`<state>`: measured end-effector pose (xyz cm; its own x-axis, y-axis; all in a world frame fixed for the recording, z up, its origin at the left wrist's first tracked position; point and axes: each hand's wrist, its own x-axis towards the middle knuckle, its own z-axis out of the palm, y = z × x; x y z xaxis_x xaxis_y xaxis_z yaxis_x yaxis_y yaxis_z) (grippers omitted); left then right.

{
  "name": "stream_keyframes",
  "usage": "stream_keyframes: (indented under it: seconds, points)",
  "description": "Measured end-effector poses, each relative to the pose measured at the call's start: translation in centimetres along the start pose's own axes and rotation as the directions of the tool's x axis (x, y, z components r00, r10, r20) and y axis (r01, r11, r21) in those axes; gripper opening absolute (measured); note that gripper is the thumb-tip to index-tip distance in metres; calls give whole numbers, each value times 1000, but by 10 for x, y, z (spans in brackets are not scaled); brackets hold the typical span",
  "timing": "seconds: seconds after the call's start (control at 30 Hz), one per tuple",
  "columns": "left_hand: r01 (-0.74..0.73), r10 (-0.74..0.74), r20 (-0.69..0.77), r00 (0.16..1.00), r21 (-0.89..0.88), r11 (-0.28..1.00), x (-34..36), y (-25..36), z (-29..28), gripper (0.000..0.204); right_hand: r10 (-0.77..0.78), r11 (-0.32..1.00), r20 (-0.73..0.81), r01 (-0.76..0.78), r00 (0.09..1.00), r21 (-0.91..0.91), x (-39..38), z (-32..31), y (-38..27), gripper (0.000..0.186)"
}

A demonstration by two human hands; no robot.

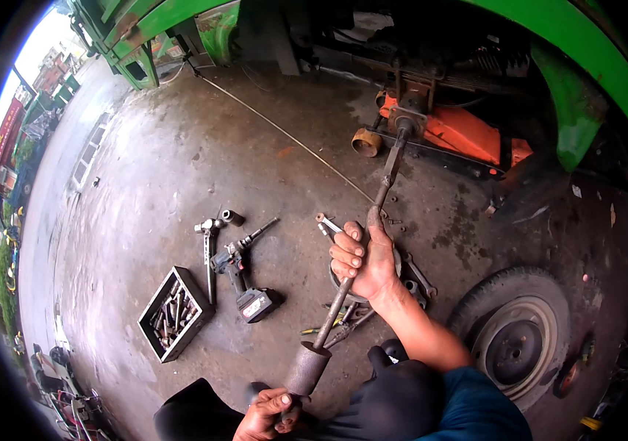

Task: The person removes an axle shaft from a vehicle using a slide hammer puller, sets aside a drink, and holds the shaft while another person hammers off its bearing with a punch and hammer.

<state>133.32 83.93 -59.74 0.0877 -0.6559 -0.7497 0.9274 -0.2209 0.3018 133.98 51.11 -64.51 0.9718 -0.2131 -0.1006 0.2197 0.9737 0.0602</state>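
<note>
My right hand point(365, 261) is wrapped around a long steel rod point(329, 320) in the middle of the view. The rod's far end joins a metal fitting on a rusty square plate point(408, 121) under a green vehicle. Near the bottom, my left hand point(266, 411) grips the near end of the rod, just below a knurled cylindrical weight point(308, 367) that sits on it. Beneath my right arm lie spanners point(420, 275) and other tools, partly hidden. Left of them are a cordless power tool point(239, 279), a long ratchet point(208, 261) and a box of sockets point(189, 283).
The green bodywork point(564, 37) arches over the upper view. An orange metal part point(465, 132) sits beneath it. A loose wheel point(516, 338) lies at the right. A thin pale line point(277, 125) crosses the stained concrete floor point(123, 220). Equipment point(60, 389) stands at the lower left.
</note>
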Motion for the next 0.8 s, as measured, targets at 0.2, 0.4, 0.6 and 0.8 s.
stream_keyframes:
  seconds: [0.2,0.4,0.6,0.8]
  points:
    - [-66,701,-153,697,959,275,-3,-9,15,23,6,954,-574,-177,818,-242,-22,19,59,42]
    - [146,-112,142,983,-250,957,6,-10,-8,43,218,975,-102,-220,971,-14,-32,-14,39,53]
    - [-151,242,-180,953,406,901,-4,5,17,33,134,977,-305,-178,943,-120,-27,1,47,41]
    - [-173,675,-271,686,841,513,-1,-9,21,31,63,972,-466,-160,882,-171,-25,7,47,44]
